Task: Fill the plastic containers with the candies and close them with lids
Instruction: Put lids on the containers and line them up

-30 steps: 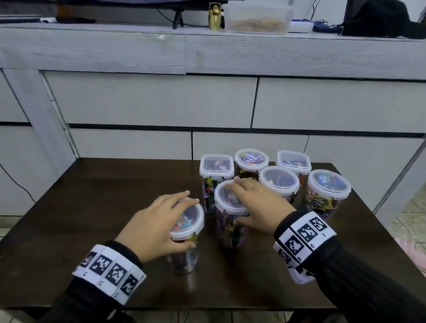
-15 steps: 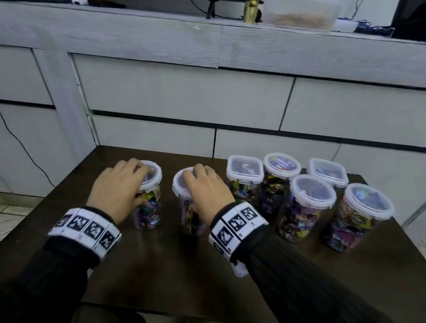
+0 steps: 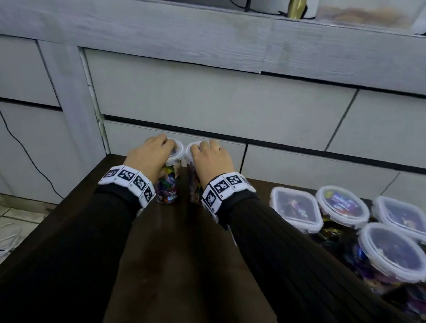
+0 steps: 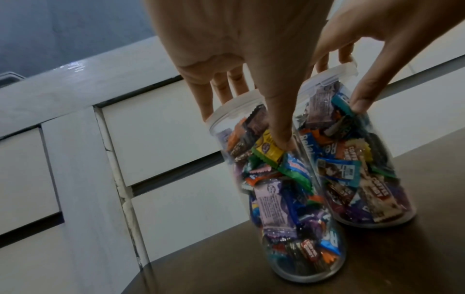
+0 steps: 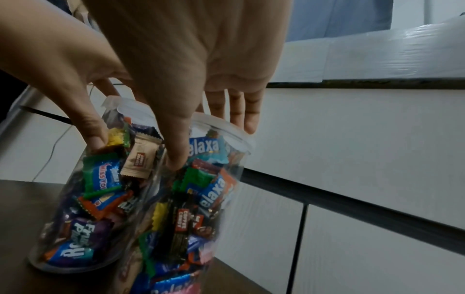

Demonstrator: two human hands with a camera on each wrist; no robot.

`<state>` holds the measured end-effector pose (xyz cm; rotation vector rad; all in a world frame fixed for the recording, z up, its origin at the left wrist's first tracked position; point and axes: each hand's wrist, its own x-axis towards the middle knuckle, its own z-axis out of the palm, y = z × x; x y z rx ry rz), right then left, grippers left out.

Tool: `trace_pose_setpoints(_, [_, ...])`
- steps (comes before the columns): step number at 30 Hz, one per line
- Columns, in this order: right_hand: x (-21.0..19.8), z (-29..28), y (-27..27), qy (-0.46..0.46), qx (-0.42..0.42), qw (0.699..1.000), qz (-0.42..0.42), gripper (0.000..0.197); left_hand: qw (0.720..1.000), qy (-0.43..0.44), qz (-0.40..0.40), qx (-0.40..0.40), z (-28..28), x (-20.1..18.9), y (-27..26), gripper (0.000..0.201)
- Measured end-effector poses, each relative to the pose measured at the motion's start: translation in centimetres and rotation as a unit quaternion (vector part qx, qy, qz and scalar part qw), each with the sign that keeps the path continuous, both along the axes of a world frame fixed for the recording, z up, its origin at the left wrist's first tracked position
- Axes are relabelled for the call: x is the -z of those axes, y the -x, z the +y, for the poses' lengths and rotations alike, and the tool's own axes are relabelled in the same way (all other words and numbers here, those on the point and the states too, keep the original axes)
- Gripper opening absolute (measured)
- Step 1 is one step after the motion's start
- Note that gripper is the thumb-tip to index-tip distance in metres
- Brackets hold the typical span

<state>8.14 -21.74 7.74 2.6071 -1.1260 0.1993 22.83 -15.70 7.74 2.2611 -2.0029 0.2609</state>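
While gripped — both hands (image 3: pixel 150 155), jars (image 4: pixel 281 199).

Dark brown table (image 3: pixel 173 285) under my arms. Two lidded candy jars (image 3: pixel 168 190) stand side by side, nearly touching, at its far left corner. Five more lidded jars (image 3: pixel 392 255), clustered close together, stand along its right edge.

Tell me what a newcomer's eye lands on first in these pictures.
Two clear jars packed with bright wrapped candies stand side by side at the far left corner of the dark table, the left hand gripping the left jar from above and the right hand gripping the right jar. At the table's right edge sits a cluster of lidded candy jars.
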Motion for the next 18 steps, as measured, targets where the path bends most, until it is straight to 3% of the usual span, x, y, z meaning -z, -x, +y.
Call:
trace_pose_setpoints(8, [0.5,-5.0,-2.5,0.023,0.024,0.999,0.010,0.033,1.000,-0.001,-0.019,0.002,-4.9,-0.2,-1.9,0.054])
trace_pose_setpoints(18, [0.9,-6.6,-3.1,0.038,0.017,0.999,0.002,0.033,1.000,0.006,-0.027,0.012,-7.6,0.2,-3.1,0.066])
